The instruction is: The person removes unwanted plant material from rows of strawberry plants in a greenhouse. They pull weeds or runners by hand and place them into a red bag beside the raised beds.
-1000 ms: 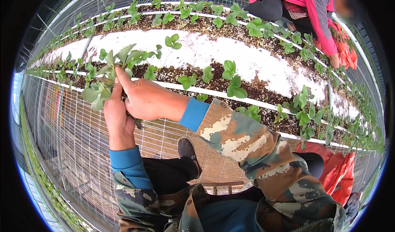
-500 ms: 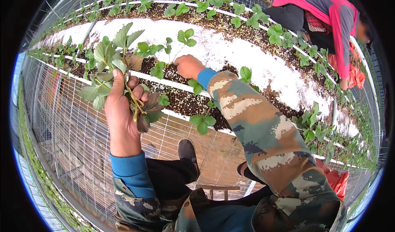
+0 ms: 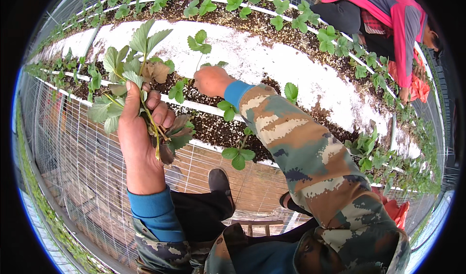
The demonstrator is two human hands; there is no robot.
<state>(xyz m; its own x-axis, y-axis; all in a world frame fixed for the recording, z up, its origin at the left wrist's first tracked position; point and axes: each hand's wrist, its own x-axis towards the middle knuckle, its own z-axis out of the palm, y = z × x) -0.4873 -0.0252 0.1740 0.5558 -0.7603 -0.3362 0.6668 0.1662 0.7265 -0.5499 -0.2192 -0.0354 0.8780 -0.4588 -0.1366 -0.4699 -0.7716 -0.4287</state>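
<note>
My left hand [image 3: 141, 143] is closed around a bunch of picked strawberry leaves [image 3: 141, 75]. Most of them are green, some brown and withered, and their stems poke out below the fingers. My right hand [image 3: 212, 81] reaches down to the soil, curled at the base of a strawberry plant [image 3: 199, 43]. The plant's thin stem runs down to the fingers, whose tips are hidden, so what they pinch does not show. Close below that hand, another small strawberry plant [image 3: 227, 110] grows beside the white rail.
Planting troughs with dark soil [image 3: 208, 128] flank a white sheet [image 3: 291, 70]. White wire mesh [image 3: 97, 143] hangs along the near side. At the far right a co-worker in a pink and grey top [image 3: 400, 26] bends over the bed beside a red bag [image 3: 418, 87].
My right hand has shifted a little left, to the plant's base, and the plant's leaves have moved. My left hand still holds the leaf bunch, slightly lower.
</note>
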